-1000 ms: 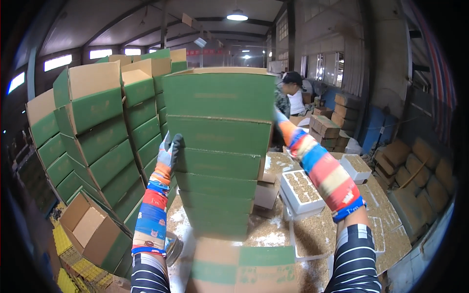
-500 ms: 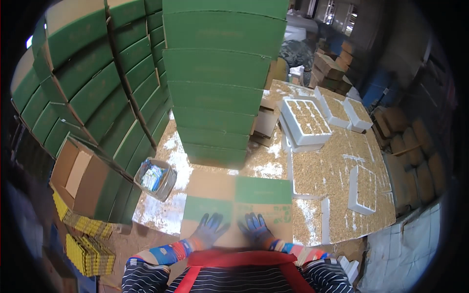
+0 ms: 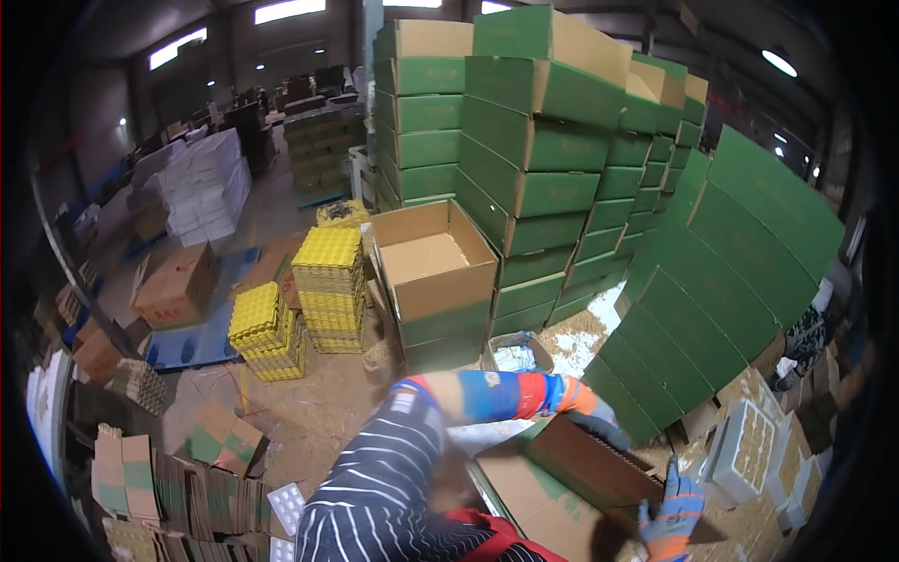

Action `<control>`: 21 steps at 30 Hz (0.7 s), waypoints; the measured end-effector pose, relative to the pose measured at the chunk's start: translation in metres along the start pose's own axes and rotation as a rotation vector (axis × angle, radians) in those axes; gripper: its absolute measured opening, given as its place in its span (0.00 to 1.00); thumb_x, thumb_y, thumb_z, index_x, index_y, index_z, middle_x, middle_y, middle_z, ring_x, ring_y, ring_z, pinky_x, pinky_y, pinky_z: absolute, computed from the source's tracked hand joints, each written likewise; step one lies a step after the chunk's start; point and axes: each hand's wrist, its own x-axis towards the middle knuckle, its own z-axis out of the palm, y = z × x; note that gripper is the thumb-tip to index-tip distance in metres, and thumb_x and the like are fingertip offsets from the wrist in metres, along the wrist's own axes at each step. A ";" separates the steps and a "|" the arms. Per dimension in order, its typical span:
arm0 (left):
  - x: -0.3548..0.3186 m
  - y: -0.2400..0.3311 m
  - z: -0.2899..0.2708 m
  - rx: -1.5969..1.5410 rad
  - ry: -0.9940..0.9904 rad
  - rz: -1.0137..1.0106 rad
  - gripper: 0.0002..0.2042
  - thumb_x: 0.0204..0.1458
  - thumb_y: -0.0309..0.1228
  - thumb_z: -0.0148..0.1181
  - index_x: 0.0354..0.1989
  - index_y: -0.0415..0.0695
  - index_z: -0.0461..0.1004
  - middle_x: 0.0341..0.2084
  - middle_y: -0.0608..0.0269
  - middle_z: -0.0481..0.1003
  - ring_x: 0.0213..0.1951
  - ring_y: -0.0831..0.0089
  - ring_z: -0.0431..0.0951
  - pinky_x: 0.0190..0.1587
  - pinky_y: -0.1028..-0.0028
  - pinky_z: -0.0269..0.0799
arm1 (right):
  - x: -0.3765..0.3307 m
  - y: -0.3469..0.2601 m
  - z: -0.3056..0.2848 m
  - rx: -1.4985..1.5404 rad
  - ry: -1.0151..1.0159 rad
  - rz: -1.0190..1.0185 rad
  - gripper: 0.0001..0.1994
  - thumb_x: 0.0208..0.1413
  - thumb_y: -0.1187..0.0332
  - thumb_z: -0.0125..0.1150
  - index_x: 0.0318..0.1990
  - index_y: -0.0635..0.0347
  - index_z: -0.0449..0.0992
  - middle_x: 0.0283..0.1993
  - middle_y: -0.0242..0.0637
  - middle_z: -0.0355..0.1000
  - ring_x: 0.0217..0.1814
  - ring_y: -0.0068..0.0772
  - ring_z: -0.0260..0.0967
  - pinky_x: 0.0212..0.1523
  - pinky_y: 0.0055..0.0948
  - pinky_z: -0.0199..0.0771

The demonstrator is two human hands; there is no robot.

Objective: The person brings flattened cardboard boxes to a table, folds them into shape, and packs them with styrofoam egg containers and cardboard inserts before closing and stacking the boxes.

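Observation:
A green-and-brown cardboard box (image 3: 534, 473) lies in front of me, with a brown flap (image 3: 590, 459) standing tilted up from it. My left arm reaches across, and its gloved hand (image 3: 604, 429) is curled at the upper edge of this flap; the fingers are partly blurred. At the flap's other end is my right hand (image 3: 671, 510), in a grey-blue and orange glove, with thumb and fingers spread apart near the cardboard edge. The inside of the box is hidden from view.
Tall stacks of green boxes (image 3: 534, 140) rise ahead, and another stack (image 3: 712, 281) stands close on the right. An uncovered box (image 3: 435, 272), yellow tray stacks (image 3: 328, 281) and a small bin (image 3: 518, 356) are nearby. White foam trays (image 3: 744, 454) lie at right; flattened cardboard (image 3: 187, 492) sits lower left.
The view has swung left, bringing the warehouse floor into sight. My hands, earlier spread flat on the cardboard, are now at a raised flap, the left arm reaching across.

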 end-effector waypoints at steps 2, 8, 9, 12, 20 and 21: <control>0.008 0.006 -0.024 0.074 0.062 -0.219 0.21 0.57 0.40 0.49 0.56 0.43 0.66 0.50 0.47 0.71 0.49 0.56 0.72 0.51 0.63 0.67 | 0.005 -0.029 -0.007 -0.214 -0.010 0.182 0.30 0.47 0.58 0.62 0.59 0.56 0.65 0.57 0.44 0.65 0.61 0.49 0.59 0.61 0.47 0.56; 0.003 0.065 -0.020 0.393 0.313 -0.401 0.37 0.43 0.41 0.61 0.64 0.49 0.57 0.52 0.48 0.69 0.52 0.57 0.71 0.53 0.62 0.67 | -0.034 0.001 -0.028 0.379 0.004 -0.105 0.11 0.44 0.62 0.66 0.35 0.55 0.76 0.41 0.38 0.72 0.45 0.49 0.66 0.49 0.46 0.62; -0.008 0.073 -0.026 0.235 0.512 -0.383 0.36 0.42 0.38 0.61 0.63 0.48 0.57 0.51 0.49 0.70 0.52 0.60 0.72 0.51 0.64 0.69 | -0.035 0.014 -0.046 0.389 0.056 -0.155 0.11 0.44 0.65 0.66 0.35 0.55 0.76 0.44 0.41 0.71 0.47 0.49 0.66 0.51 0.45 0.62; -0.011 0.070 0.005 -0.163 0.929 -0.179 0.27 0.40 0.32 0.59 0.53 0.43 0.66 0.42 0.51 0.73 0.43 0.66 0.75 0.41 0.68 0.74 | -0.059 0.019 -0.037 0.838 0.044 0.031 0.15 0.46 0.69 0.65 0.44 0.58 0.76 0.56 0.48 0.66 0.59 0.49 0.61 0.59 0.42 0.61; 0.003 0.047 0.053 -0.629 0.846 -0.164 0.36 0.44 0.41 0.62 0.60 0.45 0.53 0.50 0.52 0.64 0.49 0.64 0.69 0.47 0.65 0.68 | -0.048 0.017 0.044 1.329 -0.100 0.710 0.19 0.52 0.68 0.59 0.52 0.60 0.70 0.47 0.40 0.70 0.45 0.34 0.67 0.43 0.27 0.70; -0.001 0.060 0.063 -0.465 1.076 -0.074 0.46 0.42 0.43 0.65 0.67 0.46 0.43 0.59 0.47 0.59 0.56 0.59 0.66 0.53 0.62 0.66 | -0.057 0.031 0.062 1.035 -0.104 0.439 0.21 0.48 0.67 0.61 0.51 0.61 0.70 0.44 0.45 0.72 0.44 0.42 0.69 0.45 0.33 0.70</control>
